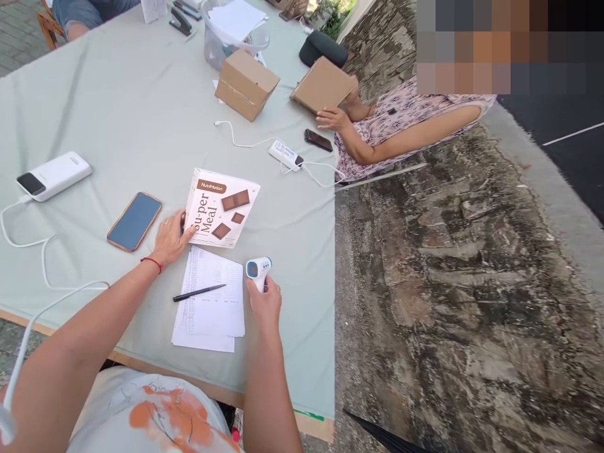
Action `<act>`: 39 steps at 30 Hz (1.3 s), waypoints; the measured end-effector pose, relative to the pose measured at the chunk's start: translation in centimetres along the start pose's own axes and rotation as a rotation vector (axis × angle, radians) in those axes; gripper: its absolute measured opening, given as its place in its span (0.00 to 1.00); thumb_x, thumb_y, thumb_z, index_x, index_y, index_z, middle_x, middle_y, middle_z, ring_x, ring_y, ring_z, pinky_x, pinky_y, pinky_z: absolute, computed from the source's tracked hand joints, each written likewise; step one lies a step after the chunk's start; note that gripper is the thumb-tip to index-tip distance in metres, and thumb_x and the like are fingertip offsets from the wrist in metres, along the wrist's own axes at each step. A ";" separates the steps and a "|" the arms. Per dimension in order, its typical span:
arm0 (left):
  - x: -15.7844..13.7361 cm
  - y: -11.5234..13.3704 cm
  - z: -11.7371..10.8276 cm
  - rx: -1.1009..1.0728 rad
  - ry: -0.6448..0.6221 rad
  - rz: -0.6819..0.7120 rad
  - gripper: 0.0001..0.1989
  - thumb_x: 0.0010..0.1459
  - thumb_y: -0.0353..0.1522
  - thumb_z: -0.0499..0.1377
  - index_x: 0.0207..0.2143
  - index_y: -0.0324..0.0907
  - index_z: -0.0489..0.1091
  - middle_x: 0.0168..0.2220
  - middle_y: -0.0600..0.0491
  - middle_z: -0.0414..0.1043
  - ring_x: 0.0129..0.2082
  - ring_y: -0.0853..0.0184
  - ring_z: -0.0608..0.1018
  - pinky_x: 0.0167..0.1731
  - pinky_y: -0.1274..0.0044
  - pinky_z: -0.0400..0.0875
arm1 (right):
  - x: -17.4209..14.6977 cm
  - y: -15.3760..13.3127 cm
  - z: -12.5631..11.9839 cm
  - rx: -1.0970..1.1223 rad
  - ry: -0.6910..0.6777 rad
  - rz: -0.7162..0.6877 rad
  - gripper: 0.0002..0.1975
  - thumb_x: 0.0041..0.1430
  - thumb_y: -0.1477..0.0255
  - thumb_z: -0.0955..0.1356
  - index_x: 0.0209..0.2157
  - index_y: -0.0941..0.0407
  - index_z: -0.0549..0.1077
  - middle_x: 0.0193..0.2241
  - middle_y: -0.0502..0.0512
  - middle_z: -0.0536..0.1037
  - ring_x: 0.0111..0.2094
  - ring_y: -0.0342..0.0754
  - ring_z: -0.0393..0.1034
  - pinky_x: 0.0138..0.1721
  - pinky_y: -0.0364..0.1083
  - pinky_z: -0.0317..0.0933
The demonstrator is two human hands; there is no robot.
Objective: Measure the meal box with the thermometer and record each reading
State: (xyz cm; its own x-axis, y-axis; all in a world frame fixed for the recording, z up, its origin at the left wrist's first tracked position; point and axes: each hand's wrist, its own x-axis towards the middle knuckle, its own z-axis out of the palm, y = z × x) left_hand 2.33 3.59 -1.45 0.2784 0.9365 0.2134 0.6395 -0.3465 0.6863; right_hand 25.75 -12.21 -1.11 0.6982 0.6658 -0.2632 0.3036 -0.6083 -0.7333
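Note:
My left hand (172, 238) grips the lower left edge of a white and brown Su-per Meal box (229, 207), thumb on its front and the other fingers partly hidden. The box stands tilted on the cloth. In my right hand (265, 302) is a white and blue infrared thermometer (259, 268), held by its handle with its small screen facing me. Between my arms lie printed paper sheets (212, 321), and a black pen (199, 293) rests across them. A smartphone (135, 221) in a brown case lies left of my left hand.
A white power bank (55, 176) with a cable is at the left. Across the table stand a cardboard box (246, 85), a clear plastic tub (214, 47) and a dark case (323, 49). A co-worker's hands hold another cardboard box (324, 85), near a second power bank (285, 155) and phone (318, 140).

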 end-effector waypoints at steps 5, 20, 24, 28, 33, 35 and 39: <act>0.0 0.0 0.0 0.005 0.014 0.017 0.41 0.64 0.58 0.34 0.59 0.36 0.60 0.46 0.42 0.72 0.45 0.53 0.72 0.50 0.62 0.64 | -2.7 -3.9 2.2 0.576 -0.281 -0.104 0.27 0.41 0.61 0.74 0.44 0.57 0.75 0.38 0.54 0.77 0.38 0.50 0.70 0.42 0.49 0.63; 0.0 -0.3 0.2 0.059 0.000 0.036 0.41 0.65 0.57 0.31 0.63 0.36 0.57 0.50 0.40 0.71 0.49 0.53 0.72 0.52 0.63 0.62 | -3.3 -6.5 6.7 0.700 -0.341 -0.178 0.25 0.45 0.53 0.72 0.38 0.58 0.75 0.27 0.49 0.72 0.28 0.43 0.61 0.32 0.44 0.59; -0.1 -0.1 0.1 0.042 -0.006 0.039 0.40 0.66 0.56 0.33 0.62 0.36 0.57 0.50 0.39 0.71 0.49 0.52 0.72 0.52 0.62 0.62 | -3.3 -6.7 6.6 0.732 -0.347 -0.164 0.25 0.45 0.53 0.73 0.38 0.58 0.74 0.29 0.50 0.73 0.29 0.43 0.63 0.34 0.44 0.60; -0.1 -0.1 0.1 0.051 -0.011 0.029 0.39 0.66 0.56 0.33 0.62 0.38 0.57 0.51 0.40 0.71 0.49 0.52 0.72 0.52 0.62 0.62 | -3.4 -6.8 6.6 0.734 -0.340 -0.177 0.26 0.45 0.54 0.73 0.41 0.58 0.74 0.32 0.53 0.75 0.32 0.45 0.66 0.35 0.45 0.62; 0.0 0.0 0.0 0.044 -0.016 0.031 0.39 0.66 0.56 0.33 0.62 0.35 0.57 0.51 0.39 0.71 0.49 0.51 0.72 0.52 0.61 0.62 | -3.5 -6.7 6.9 0.825 -0.348 -0.147 0.26 0.43 0.55 0.74 0.41 0.58 0.74 0.36 0.54 0.76 0.31 0.44 0.66 0.36 0.46 0.63; 0.0 0.0 -0.1 0.042 -0.020 0.039 0.39 0.66 0.55 0.33 0.62 0.35 0.57 0.50 0.39 0.71 0.49 0.51 0.72 0.52 0.61 0.62 | -3.5 -6.7 7.0 0.859 -0.343 -0.128 0.26 0.42 0.56 0.75 0.39 0.57 0.73 0.36 0.54 0.76 0.29 0.43 0.65 0.35 0.45 0.62; 0.0 0.0 -0.1 0.042 -0.012 0.036 0.39 0.66 0.56 0.33 0.62 0.36 0.57 0.50 0.40 0.72 0.49 0.52 0.72 0.52 0.63 0.62 | -3.7 -6.8 6.9 0.874 -0.385 -0.113 0.26 0.43 0.55 0.75 0.39 0.57 0.74 0.32 0.52 0.75 0.28 0.43 0.64 0.32 0.45 0.61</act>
State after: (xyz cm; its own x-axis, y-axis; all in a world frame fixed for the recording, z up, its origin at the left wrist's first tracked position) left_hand 2.23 3.61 -1.35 0.3101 0.9226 0.2294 0.6583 -0.3825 0.6483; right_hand 16.66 -7.57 0.53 0.3867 0.8914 -0.2363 -0.3429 -0.0989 -0.9342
